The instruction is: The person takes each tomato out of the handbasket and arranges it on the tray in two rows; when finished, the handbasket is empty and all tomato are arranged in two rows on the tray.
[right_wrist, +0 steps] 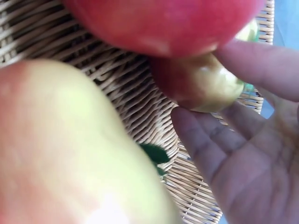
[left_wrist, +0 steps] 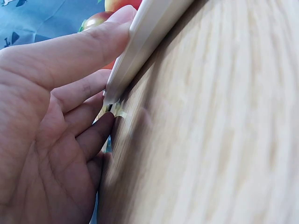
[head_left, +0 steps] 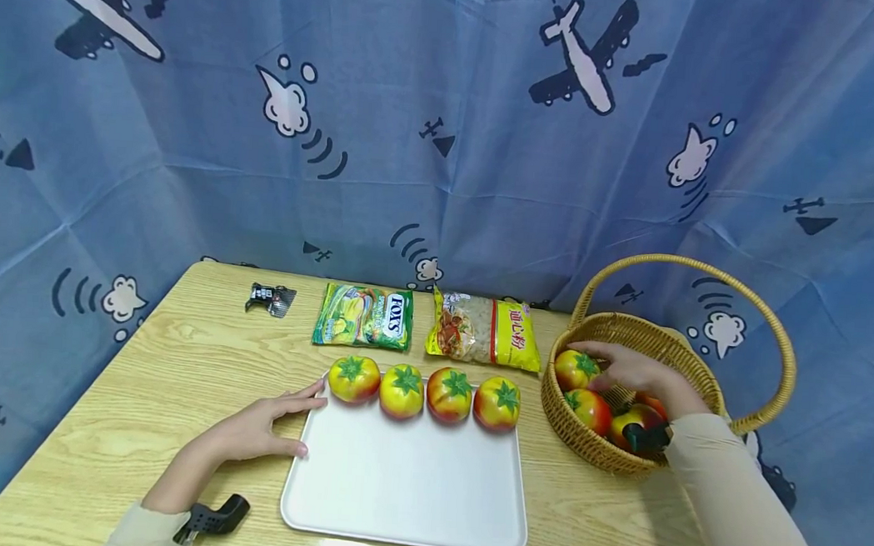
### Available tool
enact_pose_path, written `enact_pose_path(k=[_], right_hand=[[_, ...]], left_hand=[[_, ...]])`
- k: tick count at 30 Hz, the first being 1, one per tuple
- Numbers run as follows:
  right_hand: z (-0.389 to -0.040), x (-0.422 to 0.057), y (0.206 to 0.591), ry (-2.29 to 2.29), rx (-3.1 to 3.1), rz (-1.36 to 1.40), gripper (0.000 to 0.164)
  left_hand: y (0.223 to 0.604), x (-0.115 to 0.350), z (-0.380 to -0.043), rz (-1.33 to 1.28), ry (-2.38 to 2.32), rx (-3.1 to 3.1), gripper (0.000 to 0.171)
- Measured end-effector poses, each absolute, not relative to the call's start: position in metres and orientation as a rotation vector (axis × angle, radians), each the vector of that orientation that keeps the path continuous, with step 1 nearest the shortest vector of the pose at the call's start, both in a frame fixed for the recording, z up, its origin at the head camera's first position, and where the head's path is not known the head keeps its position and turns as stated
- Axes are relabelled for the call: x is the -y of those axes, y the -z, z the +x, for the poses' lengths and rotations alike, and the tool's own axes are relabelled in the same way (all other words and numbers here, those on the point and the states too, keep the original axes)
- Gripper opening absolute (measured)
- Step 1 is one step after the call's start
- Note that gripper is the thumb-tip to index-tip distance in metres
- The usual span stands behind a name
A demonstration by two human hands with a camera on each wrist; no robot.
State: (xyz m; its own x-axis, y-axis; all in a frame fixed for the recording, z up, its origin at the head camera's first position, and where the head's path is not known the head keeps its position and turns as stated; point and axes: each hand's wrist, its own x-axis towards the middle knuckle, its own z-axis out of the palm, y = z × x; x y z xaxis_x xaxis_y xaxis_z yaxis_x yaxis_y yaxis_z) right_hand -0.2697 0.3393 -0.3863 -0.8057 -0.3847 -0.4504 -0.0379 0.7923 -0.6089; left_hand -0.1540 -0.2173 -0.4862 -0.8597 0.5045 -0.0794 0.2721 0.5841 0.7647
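Observation:
A white rectangular tray [head_left: 405, 480] lies on the table with a row of several red-and-yellow tomatoes [head_left: 403, 391] along its far edge, green leafy tops upward. My left hand [head_left: 262, 429] rests at the tray's left side, thumb and relaxed fingers touching its rim. On the right, my right hand [head_left: 634, 373] reaches into a wicker basket [head_left: 584, 445]. Its thumb and fingers close around a red-and-yellow tomato [right_wrist: 201, 84] at the basket's left side. Other tomatoes [head_left: 589, 410] lie beside and in front of that hand, partly covered by the hand and sleeve.
Behind the tray lie a green-and-yellow FOX'S candy bag [head_left: 362, 317] and a yellow pasta bag [head_left: 484, 330]. A small black packet [head_left: 270, 299] sits at the back left. The basket's tall handle [head_left: 785, 361] arches over its right side. A blue patterned curtain [head_left: 441, 206] hangs behind the table.

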Motion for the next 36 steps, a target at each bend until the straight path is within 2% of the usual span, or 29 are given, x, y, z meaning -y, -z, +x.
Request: enact_pose_path(k=[22, 36], right_hand=[[-0.270, -0.343, 0.391, 0.731, -2.608, -0.446, 0.070], [-0.256, -0.338, 0.370, 0.694, -2.744, -0.438, 0.071]], left_hand=[[0.487, 0.218, -0.155, 0.634, -1.146, -2.518, 0.078], [0.488, 0.219, -0.156, 0.646, -1.138, -2.524, 0.078]])
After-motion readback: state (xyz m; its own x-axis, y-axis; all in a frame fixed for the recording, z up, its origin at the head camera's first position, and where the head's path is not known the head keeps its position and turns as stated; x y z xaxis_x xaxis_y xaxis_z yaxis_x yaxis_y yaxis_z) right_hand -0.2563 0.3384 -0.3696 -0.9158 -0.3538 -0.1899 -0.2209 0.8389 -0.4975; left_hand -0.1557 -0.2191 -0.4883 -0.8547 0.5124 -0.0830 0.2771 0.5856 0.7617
